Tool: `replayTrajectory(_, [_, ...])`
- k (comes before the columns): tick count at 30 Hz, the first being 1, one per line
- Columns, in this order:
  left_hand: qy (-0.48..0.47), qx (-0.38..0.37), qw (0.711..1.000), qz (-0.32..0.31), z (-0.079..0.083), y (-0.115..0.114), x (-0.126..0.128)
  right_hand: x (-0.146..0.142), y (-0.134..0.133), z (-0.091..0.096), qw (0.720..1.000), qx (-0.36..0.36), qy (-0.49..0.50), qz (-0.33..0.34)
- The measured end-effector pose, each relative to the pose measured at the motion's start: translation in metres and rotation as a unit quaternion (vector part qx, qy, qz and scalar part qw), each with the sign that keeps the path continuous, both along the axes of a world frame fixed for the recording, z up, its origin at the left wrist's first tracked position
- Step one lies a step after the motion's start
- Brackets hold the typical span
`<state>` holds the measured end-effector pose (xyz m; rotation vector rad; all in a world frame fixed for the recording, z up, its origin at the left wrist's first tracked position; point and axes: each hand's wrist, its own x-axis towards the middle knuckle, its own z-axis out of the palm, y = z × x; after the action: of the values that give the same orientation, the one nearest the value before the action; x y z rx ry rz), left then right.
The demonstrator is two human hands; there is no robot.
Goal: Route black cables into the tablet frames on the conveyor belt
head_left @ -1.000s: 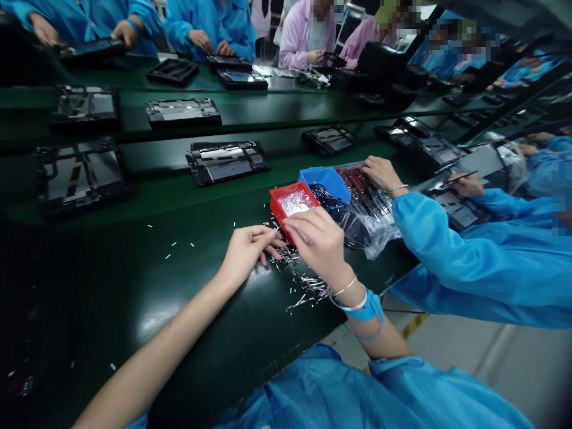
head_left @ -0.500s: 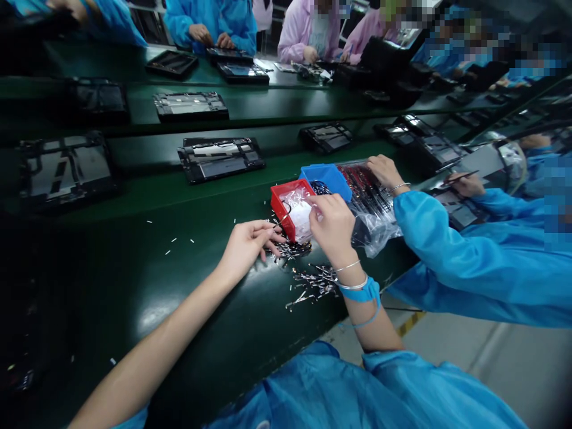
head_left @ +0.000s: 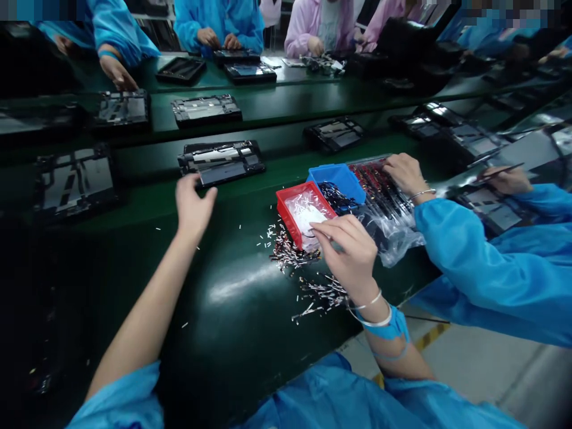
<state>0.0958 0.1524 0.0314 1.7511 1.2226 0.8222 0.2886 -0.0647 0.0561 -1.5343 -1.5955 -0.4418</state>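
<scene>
My left hand point(head_left: 192, 205) is stretched forward over the green belt, fingers apart, its tips at the near left corner of a black tablet frame point(head_left: 221, 161). It holds nothing. My right hand point(head_left: 348, 253) hovers at the near edge of a red tray point(head_left: 286, 208) lined with white plastic. Its fingers are curled and pinched together, and what they hold is hidden. A heap of small metal pins point(head_left: 308, 280) lies on the belt just left of and below that hand.
A blue tray point(head_left: 335, 176) of dark parts sits behind the red one, beside a clear bag of red and black parts point(head_left: 379, 196) under a co-worker's hand point(head_left: 404, 173). More tablet frames point(head_left: 205, 110) lie along the belts. Other people work at the far side.
My left hand left the pin heap and reached forward and left to the tablet frame. My right hand drew back from inside the red tray to its near edge.
</scene>
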Motion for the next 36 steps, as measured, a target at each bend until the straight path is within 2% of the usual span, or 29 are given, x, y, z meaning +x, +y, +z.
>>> replayTrajectory(4, [0.024, 0.009, 0.998, 0.056, -0.009, 0.081, -0.011, 0.006, -0.018, 0.002, 0.999, -0.01, 0.033, -0.01])
replayTrajectory(7, [0.022, -0.037, 0.997, 0.069, -0.013, 0.116, -0.011, 0.008, -0.027, -0.001, 0.999, -0.019, 0.045, -0.005])
replayTrajectory(11, [0.014, -0.117, 0.989, 0.085, -0.013, 0.132, -0.013, 0.011, -0.031, -0.009, 0.997, -0.029, 0.073, -0.004])
replayTrajectory(13, [-0.001, -0.151, 0.985, 0.085, -0.011, 0.129, -0.016, 0.01, -0.031, -0.012, 0.996, -0.031, 0.088, 0.0])
replayTrajectory(15, [-0.023, -0.179, 0.98, 0.083, -0.009, 0.117, -0.021, 0.008, -0.031, -0.012, 0.993, -0.035, 0.112, 0.007])
replayTrajectory(17, [-0.043, -0.204, 0.975, 0.082, -0.008, 0.092, -0.029, 0.004, -0.031, -0.011, 0.989, -0.039, 0.142, 0.023])
replayTrajectory(19, [-0.07, -0.225, 0.967, 0.092, -0.007, 0.053, -0.04, -0.001, -0.032, -0.009, 0.982, -0.046, 0.179, 0.043])
replayTrajectory(23, [-0.16, -0.242, 0.945, 0.151, -0.005, -0.052, -0.071, -0.011, -0.035, -0.004, 0.956, -0.081, 0.269, 0.088])
replayTrajectory(27, [-0.228, -0.254, 0.916, 0.21, -0.007, -0.161, -0.097, -0.027, -0.031, 0.0, 0.912, -0.137, 0.364, 0.132])
replayTrajectory(29, [-0.263, -0.313, 0.882, 0.233, -0.009, -0.206, -0.101, -0.04, -0.023, 0.001, 0.883, -0.184, 0.408, 0.144])
replayTrajectory(32, [-0.307, -0.423, 0.827, 0.208, -0.011, -0.257, -0.099, -0.063, -0.006, -0.002, 0.834, -0.267, 0.447, 0.182])
replayTrajectory(34, [-0.333, -0.497, 0.786, 0.154, -0.012, -0.278, -0.098, -0.08, 0.008, -0.006, 0.795, -0.325, 0.463, 0.218])
replayTrajectory(36, [-0.349, -0.566, 0.743, 0.079, -0.014, -0.287, -0.1, -0.096, 0.02, -0.011, 0.758, -0.371, 0.479, 0.242])
